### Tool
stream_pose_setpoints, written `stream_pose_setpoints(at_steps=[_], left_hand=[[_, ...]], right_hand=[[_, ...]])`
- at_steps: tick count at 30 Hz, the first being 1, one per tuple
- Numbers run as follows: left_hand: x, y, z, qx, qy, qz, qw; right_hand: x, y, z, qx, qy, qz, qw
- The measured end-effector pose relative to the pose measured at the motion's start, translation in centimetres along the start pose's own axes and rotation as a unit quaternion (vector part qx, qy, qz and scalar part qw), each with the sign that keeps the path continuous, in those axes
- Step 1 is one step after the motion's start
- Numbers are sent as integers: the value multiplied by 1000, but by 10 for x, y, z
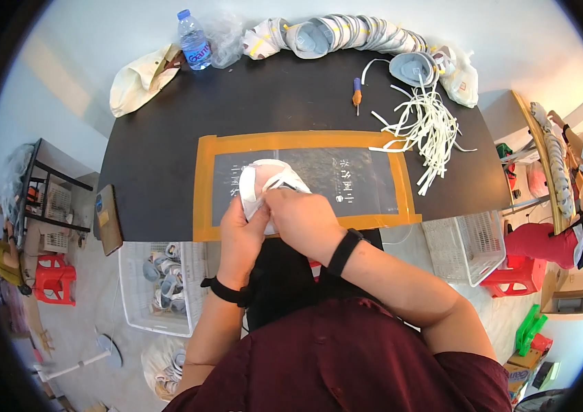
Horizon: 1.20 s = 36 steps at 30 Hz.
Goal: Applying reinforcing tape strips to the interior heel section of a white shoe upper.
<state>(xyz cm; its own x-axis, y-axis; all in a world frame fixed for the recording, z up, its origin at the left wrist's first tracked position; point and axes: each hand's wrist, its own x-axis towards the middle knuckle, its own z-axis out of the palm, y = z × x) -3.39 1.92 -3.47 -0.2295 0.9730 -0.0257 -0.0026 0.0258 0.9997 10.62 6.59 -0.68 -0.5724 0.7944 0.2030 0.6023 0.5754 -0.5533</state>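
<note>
1. The white curved fabric piece (248, 180), with a pale pinkish inner face, is held above the middle of the tabletop; clock directions below are taken from it, with 12 toward the wall.
2. The left hand (243, 226), at 7 o'clock, pinches the piece's lower edge between thumb and fingers, nearly closed.
3. The right hand (305, 216), at 5 o'clock, has its fingers curled in tight against the piece's lower right side; its fingertips are partly hidden, so I cannot tell whether it also grips something small.
4. Beneath lies a dark plastic sheet (367, 185), bordered by orange-brown tape (298, 140), with white printed characters on both sides of the piece and a small round mark at 3 o'clock.
5. At 11 o'clock, a clear bottle (194, 40) wears a blue label with lettering; at 2, a white plastic bag (463, 86) bears a small red mark.
6. Between 1 and 2 lies a blue-and-orange-handled tool (356, 95); between 2 and 3, a heap of white flat strips (432, 127).
7. At 1, nested grey-and-white cup-shaped pieces (360, 34) line the wall; at 10 sits a cream fabric item (140, 82).
8. Off the dark table (250, 103), at 7 to 8, a white plastic crate (126, 295) holds more grey-and-white pieces.
</note>
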Motion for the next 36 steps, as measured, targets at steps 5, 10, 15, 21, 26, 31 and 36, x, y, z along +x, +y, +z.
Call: stream_pose_setpoints(at_steps=[5,10,15,21,26,31,36], left_hand=[[-5,9,4,60,55,-9,997],[-5,12,6,133,32,8,991],[-7,13,7,156,32,87,983],[0,12,-2,136,20,13,990],[4,20,-5,138,-28,-90,986],[5,13,-6,132,-31,-11,991],[3,6,-7,161,-35,51,985]], right_hand=[[-11,-2,-2,19,51,33,998],[-12,-3,-3,13,68,40,997],[-9,-6,-5,-106,35,-35,993],[-2,-4,0,-62,54,0,997],[-2,-4,-5,-40,44,11,998],[6,-2,-2,-15,31,28,999],[15,0,4,-33,27,-18,999]])
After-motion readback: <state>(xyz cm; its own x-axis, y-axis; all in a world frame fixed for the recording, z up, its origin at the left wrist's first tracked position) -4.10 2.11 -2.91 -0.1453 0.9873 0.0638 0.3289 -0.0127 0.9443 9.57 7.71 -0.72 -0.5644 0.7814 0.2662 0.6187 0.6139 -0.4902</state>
